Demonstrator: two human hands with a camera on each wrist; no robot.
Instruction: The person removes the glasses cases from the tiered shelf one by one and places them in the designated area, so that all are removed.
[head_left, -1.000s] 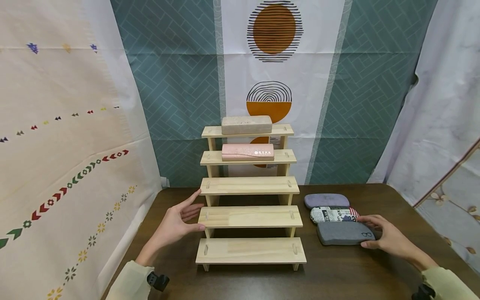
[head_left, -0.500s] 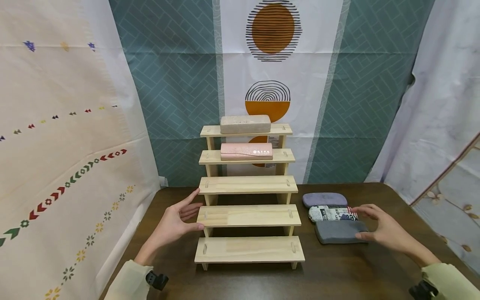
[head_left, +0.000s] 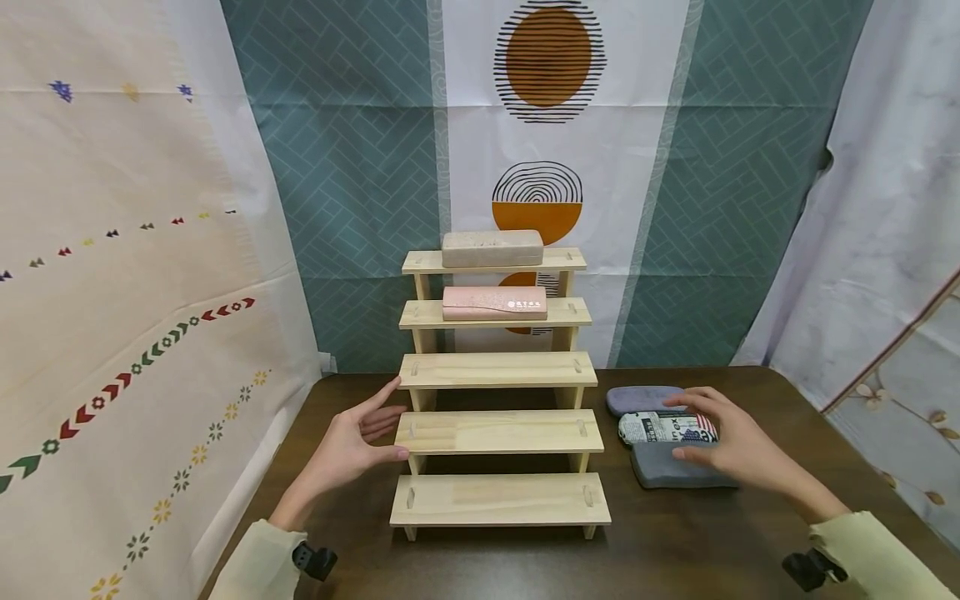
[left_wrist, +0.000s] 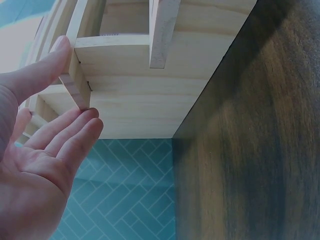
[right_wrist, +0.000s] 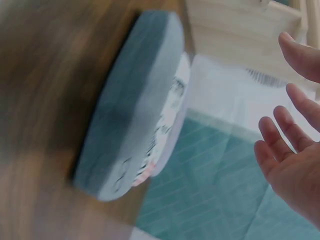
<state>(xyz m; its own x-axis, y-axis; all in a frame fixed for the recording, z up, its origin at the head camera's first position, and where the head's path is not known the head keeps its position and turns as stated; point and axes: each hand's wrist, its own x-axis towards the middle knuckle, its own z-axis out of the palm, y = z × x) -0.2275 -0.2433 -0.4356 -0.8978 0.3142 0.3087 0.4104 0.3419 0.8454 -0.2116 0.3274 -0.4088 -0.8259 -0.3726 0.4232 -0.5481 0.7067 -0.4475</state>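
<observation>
My left hand [head_left: 341, 450] holds the left end of the second-lowest step of a pale wooden stepped display stand [head_left: 498, 433]. In the left wrist view, the thumb rests on one edge of that board [left_wrist: 76, 85] and the fingertips on the opposite edge. My right hand [head_left: 738, 442] is over the glasses cases at the right, fingers spread and nothing between them. Beneath it lie a grey-blue glasses case [head_left: 675, 467], a newsprint-patterned glasses case [head_left: 663, 427] and a purple glasses case [head_left: 637, 399], in a row. The right wrist view shows that hand apart from them.
A beige glasses case [head_left: 492, 250] sits on the stand's top step, and a pink glasses case [head_left: 495, 303] is one step lower. Under everything is a dark brown wooden table [head_left: 525, 567]. Patterned cloths hang behind and at both sides.
My right hand has lifted off the grey-blue glasses case and moved left over the row. That case has stayed about where it was. My left hand keeps its hold on the stand.
</observation>
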